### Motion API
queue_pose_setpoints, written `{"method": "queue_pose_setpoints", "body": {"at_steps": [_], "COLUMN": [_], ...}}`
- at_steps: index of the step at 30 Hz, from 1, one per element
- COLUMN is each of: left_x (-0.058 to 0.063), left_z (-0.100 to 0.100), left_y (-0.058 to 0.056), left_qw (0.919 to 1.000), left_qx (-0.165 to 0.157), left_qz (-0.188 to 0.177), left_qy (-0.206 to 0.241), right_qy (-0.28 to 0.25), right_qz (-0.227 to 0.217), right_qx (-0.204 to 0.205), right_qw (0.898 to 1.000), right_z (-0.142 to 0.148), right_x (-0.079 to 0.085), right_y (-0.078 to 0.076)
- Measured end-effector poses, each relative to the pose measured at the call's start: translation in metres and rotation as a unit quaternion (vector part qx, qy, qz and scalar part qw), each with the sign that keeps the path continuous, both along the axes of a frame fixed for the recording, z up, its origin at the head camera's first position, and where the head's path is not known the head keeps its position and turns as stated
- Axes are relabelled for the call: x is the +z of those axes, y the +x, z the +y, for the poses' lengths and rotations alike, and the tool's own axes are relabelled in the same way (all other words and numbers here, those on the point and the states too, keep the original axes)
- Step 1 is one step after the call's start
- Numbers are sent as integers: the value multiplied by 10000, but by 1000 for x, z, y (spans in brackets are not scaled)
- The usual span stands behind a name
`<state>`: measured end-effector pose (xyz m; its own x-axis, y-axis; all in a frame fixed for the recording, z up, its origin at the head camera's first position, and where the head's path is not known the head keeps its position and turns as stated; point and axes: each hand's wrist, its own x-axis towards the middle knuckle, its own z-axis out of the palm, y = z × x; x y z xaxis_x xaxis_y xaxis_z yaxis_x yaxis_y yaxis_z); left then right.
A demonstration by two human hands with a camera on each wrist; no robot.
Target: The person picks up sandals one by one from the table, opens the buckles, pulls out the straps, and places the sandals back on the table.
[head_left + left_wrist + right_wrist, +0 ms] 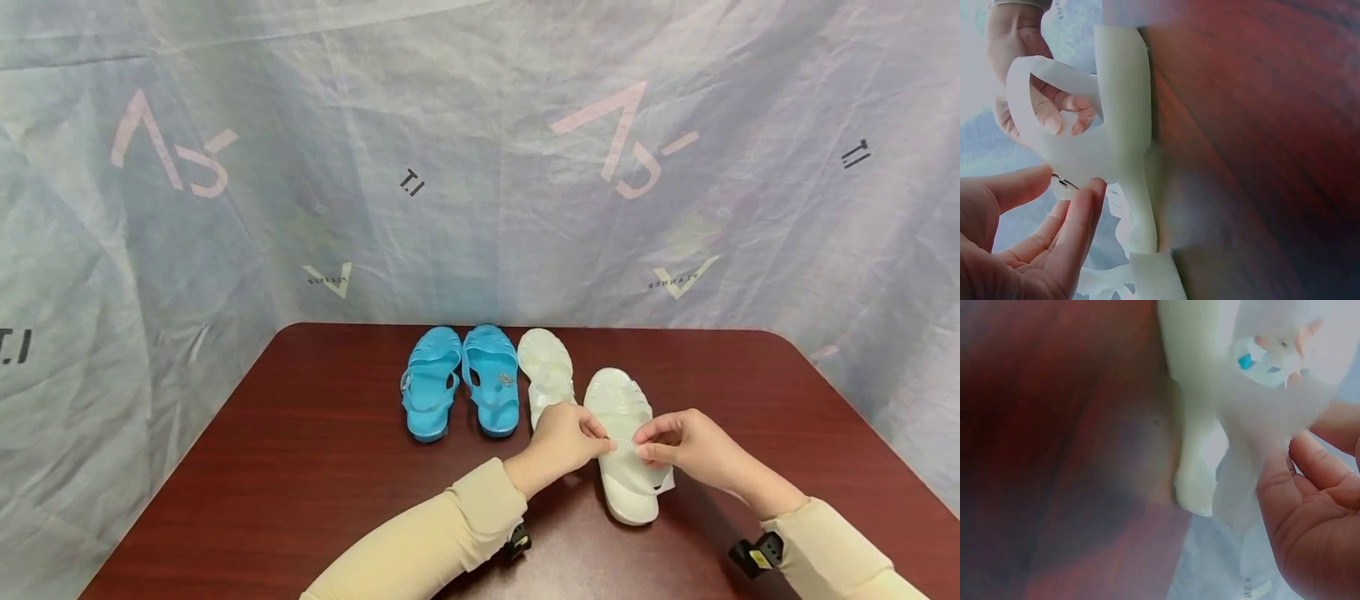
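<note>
A translucent white sandal (pixel 632 505) stands on the table with its toe pointing away from me, between both hands. My left hand (pixel 558 439) pinches the small metal buckle (pixel 1064 182) between thumb and fingers in the left wrist view. From the other side, my right hand (pixel 701 450) pinches the sandal's ankle strap; its thumb and fingertips meet at the strap in the right wrist view. Both sets of fingertips are close together over the sandal. The second white sandal (pixel 546 364) lies just beyond my left hand, its heel partly hidden by that hand.
Two blue sandals, the left one (pixel 430 387) and the right one (pixel 497 387), stand side by side left of the white pair. All sit on a dark red wooden table (pixel 300 467). A grey printed cloth (pixel 480 167) hangs behind the table's far edge.
</note>
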<state>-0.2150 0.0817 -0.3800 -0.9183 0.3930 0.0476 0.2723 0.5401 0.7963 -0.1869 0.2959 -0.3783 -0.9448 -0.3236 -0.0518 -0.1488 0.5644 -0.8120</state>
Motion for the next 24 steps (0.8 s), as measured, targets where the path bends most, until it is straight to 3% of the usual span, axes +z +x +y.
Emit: {"method": "queue_pose_setpoints", "body": {"at_steps": [9,16,24], "left_x": [-4,-2,-2], "left_z": [-6,-4,-9], "left_y": [-1,2,1], "left_qw": [9914,9930,9903], "left_qx": [437,402,473], "left_qz": [-1087,-992,-1179], "left_qy": [589,492,562], "right_qy": [53,-96,-630], "right_qz": [27,250,-89], "right_qx": [-252,-446,-959], "right_qw": [9997,9986,9934], "right_z": [4,12,40], "right_x": [-6,-2,1], "right_y": [2,4,11]}}
